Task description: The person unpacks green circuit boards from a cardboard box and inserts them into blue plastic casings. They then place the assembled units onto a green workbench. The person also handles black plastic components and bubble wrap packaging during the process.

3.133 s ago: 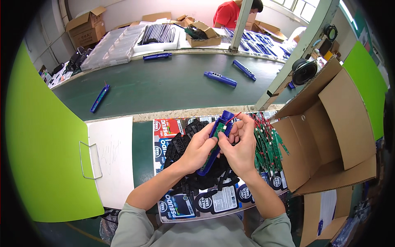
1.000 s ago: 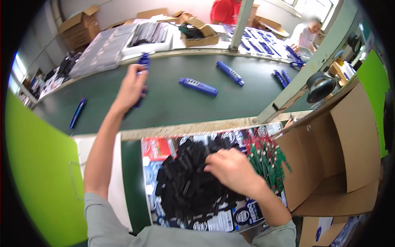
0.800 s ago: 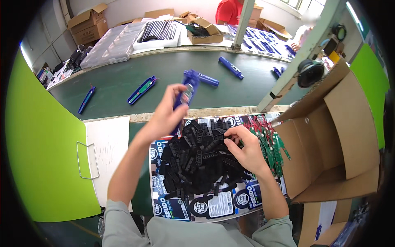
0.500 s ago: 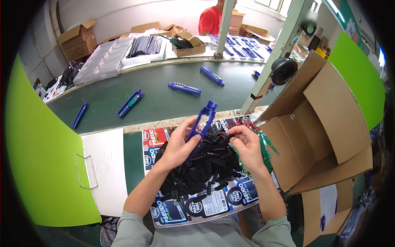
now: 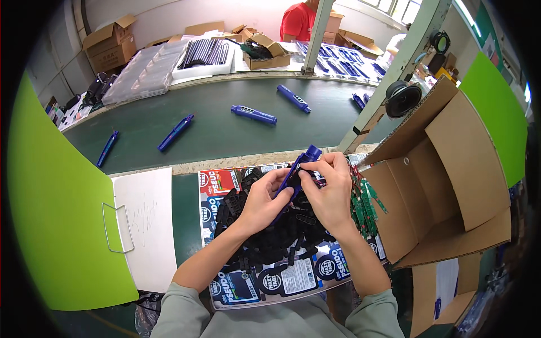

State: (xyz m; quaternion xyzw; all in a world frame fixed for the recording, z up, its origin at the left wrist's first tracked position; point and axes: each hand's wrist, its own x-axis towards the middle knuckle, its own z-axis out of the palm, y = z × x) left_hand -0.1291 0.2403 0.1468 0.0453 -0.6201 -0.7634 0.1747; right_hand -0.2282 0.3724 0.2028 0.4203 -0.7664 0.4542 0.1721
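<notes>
My left hand [image 5: 260,204] grips a long blue plastic casing half [image 5: 313,152], tilted with its collar end up and away to the right. The right hand [image 5: 333,194] is at the casing's open side, thumb and forefinger pinched on a small black plastic part [image 5: 296,173]. That part sits against the inside of the casing, and my fingers partly cover it. Under both hands lies a heap of black plastic parts [image 5: 265,242]. Right of the heap are several green circuit boards [image 5: 363,208] with red wires.
A green conveyor belt [image 5: 214,143] runs across, carrying several blue pen-shaped casings [image 5: 253,114]. An open cardboard box [image 5: 414,197] stands at right, below a post [image 5: 389,84] with a round black speaker [image 5: 403,99]. A lime-green panel [image 5: 62,214] rises at left. Someone in red [image 5: 297,22] is beyond the belt.
My right hand has come up and left, bringing the black part to the casing. The casing has tipped further right. A casing on the belt has turned, hiding its green board.
</notes>
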